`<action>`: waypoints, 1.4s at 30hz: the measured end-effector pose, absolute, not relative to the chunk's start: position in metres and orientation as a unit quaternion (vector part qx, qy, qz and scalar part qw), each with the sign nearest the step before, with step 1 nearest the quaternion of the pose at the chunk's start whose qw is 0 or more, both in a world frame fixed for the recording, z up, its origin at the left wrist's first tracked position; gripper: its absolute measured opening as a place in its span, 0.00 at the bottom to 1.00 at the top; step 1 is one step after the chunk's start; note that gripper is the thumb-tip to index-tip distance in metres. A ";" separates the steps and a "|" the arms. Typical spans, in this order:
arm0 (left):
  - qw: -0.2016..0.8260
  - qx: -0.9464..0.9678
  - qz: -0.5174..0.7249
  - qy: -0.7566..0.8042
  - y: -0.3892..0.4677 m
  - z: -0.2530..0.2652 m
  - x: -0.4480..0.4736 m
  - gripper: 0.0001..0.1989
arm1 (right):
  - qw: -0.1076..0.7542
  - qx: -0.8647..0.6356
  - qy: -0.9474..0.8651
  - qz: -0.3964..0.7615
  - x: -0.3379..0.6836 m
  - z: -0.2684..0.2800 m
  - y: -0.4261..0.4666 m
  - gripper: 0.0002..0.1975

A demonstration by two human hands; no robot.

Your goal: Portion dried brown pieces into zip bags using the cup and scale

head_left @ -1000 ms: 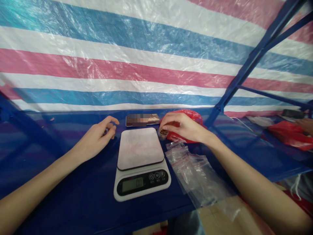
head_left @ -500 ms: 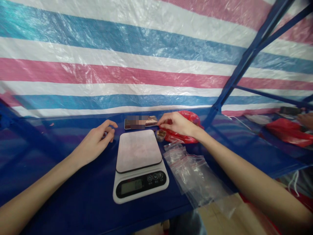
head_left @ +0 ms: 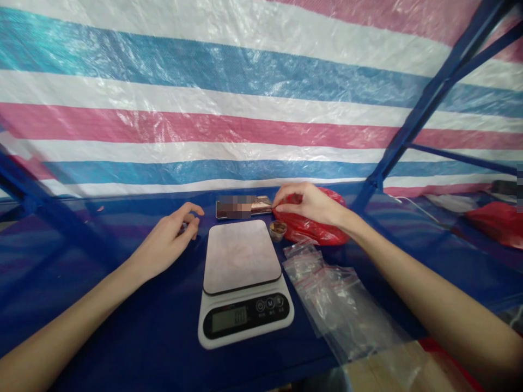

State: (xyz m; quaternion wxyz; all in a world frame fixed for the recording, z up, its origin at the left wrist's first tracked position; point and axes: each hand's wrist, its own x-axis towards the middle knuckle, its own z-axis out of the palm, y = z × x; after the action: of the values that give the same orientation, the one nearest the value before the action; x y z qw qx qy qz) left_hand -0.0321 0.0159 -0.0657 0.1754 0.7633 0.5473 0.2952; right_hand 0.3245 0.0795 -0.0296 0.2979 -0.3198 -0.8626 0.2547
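My right hand (head_left: 308, 204) is at the far side of the blue table, over a red plastic bag (head_left: 314, 231). Thumb and index finger pinch close to the bag's left edge, and red film shows between them. To the left of the scale, my left hand (head_left: 174, 234) hovers or rests with loosely curled fingers apart, holding nothing. Between the hands stands a white digital scale (head_left: 243, 258) with a bare plate; its display appears to read 0.0. A small clear cup (head_left: 278, 231) with brownish bits inside sits between the scale and the bag.
Several clear zip bags (head_left: 343, 299) overlap right of the scale, hanging over the table's front edge. A phone (head_left: 261, 204) lies behind the scale, its screen partly blurred. Blue metal posts (head_left: 378, 179) and a striped tarp (head_left: 196, 125) bound the back. Another red bag (head_left: 498, 223) lies far right.
The view has shifted, so the table items appear a little farther right and lower. A bit more red film shows between my right fingers. My left hand keeps its pose.
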 end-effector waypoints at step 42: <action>0.183 0.748 0.302 0.563 0.014 -0.058 -0.030 0.14 | 0.243 -0.227 -0.910 0.250 0.322 -0.004 -0.010 0.20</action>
State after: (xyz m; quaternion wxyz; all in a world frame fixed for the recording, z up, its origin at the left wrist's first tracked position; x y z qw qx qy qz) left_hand -0.0300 0.0145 -0.0585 0.1825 0.7475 0.5628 0.3019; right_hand 0.3216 -0.0098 -0.0041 0.2430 -0.2267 -0.9096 0.2496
